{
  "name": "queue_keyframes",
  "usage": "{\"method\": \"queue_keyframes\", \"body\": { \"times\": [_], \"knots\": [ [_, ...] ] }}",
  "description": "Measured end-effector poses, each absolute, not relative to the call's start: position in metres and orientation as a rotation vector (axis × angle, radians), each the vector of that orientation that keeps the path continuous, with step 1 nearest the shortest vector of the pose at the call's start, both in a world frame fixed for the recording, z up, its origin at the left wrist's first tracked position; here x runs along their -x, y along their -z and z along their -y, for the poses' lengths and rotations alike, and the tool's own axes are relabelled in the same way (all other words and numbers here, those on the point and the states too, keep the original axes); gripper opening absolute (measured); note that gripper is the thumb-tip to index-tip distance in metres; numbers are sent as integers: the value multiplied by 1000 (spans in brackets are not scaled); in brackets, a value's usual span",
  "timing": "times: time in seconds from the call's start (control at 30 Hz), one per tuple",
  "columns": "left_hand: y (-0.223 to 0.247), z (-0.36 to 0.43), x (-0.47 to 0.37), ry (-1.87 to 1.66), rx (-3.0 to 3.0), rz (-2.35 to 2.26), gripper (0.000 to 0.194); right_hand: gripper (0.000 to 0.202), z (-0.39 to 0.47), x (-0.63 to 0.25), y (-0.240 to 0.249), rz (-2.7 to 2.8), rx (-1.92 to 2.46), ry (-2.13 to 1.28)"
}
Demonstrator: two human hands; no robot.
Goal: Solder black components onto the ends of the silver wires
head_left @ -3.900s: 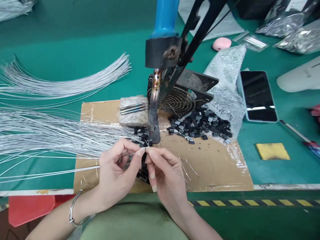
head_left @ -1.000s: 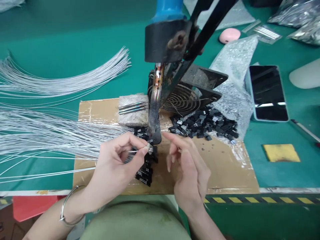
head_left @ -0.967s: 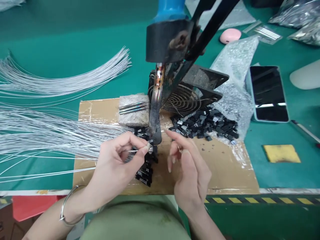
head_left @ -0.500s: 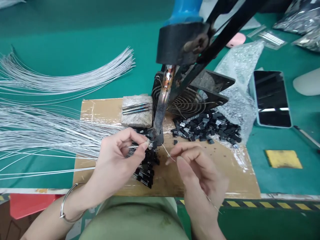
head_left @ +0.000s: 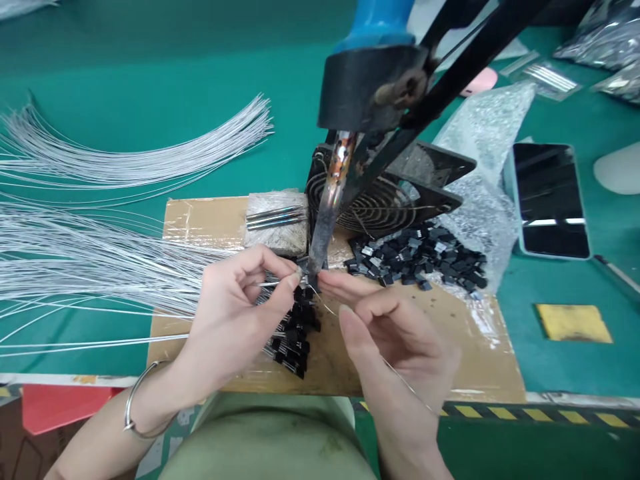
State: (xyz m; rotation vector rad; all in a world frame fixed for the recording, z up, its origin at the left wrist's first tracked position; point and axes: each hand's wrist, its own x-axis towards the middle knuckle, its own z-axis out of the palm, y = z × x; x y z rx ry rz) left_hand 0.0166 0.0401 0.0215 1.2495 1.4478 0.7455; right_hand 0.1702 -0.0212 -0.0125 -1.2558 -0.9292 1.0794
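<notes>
My left hand [head_left: 245,313] pinches a white wire [head_left: 267,285] close to its end, just left of the tip of a soldering iron [head_left: 327,220]. My right hand [head_left: 395,340] holds a thin solder wire [head_left: 407,387] between thumb and fingers; its fingertips reach up to the iron's tip. The solder's free end curves toward the left fingertips. Whatever small part sits at the tip is mostly hidden by the fingers. Below the hands' meeting point lie wires ending in black connectors [head_left: 293,343].
Loose black pieces [head_left: 420,257] lie on the cardboard [head_left: 475,360] beside a black fan [head_left: 385,200]. White wire bundles [head_left: 150,163] spread at left. A block [head_left: 275,233] holds metal tips. At right are a phone [head_left: 553,200], a yellow sponge [head_left: 574,323] and bubble wrap [head_left: 493,180].
My right hand has moved up and left, its fingers now at the iron's tip with the solder wire. My left hand has barely moved. The whole view has shifted slightly.
</notes>
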Motion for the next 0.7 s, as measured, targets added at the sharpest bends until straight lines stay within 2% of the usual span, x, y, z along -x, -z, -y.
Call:
{"method": "queue_keyframes", "body": {
  "times": [0.7],
  "knots": [
    [-27,-42,-20,-773,-1221,-1430,12,22,20,-170,3,900,1376,-1064]
  ]
}}
